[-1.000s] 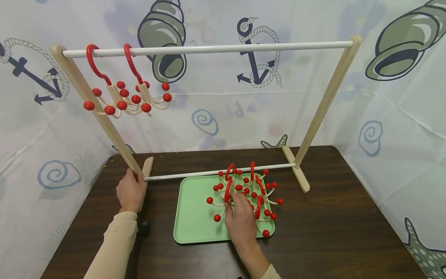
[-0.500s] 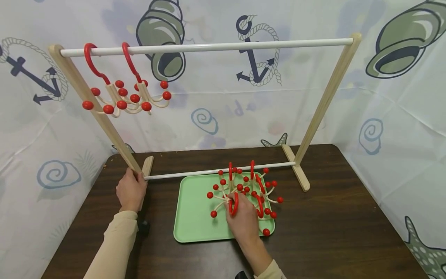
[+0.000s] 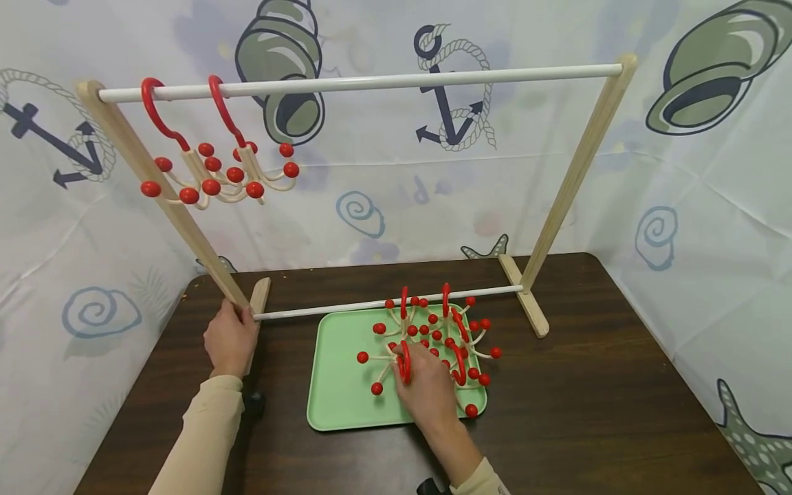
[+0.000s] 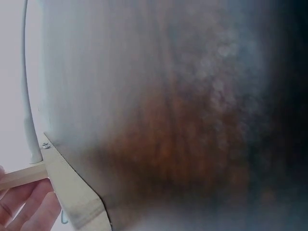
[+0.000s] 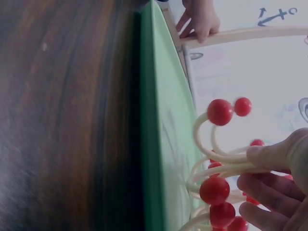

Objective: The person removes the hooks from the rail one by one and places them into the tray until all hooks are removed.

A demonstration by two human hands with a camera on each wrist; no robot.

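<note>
My right hand (image 3: 413, 368) is over the green tray (image 3: 343, 399) and pinches one cream hanger by its red hook (image 3: 404, 363), at the left edge of a tangled pile of red-balled hangers (image 3: 454, 337). In the right wrist view my fingers (image 5: 272, 161) curl round the cream prongs of that hanger (image 5: 211, 149), whose red balls stand just above the tray (image 5: 161, 144). My left hand (image 3: 230, 338) grips the foot of the wooden rack's left post (image 3: 185, 220); its fingers (image 4: 21, 204) show beside the wooden foot (image 4: 72, 192).
Two more hangers (image 3: 216, 172) hang at the left end of the rack's white top bar (image 3: 371, 81). A lower white bar (image 3: 383, 304) crosses just behind the tray. The dark wooden table (image 3: 588, 399) is ringed by a nautical-print sheet.
My right hand went from reaching into the pile to holding one hanger by its hook and drew it left and toward me. The left hand stayed on the post.
</note>
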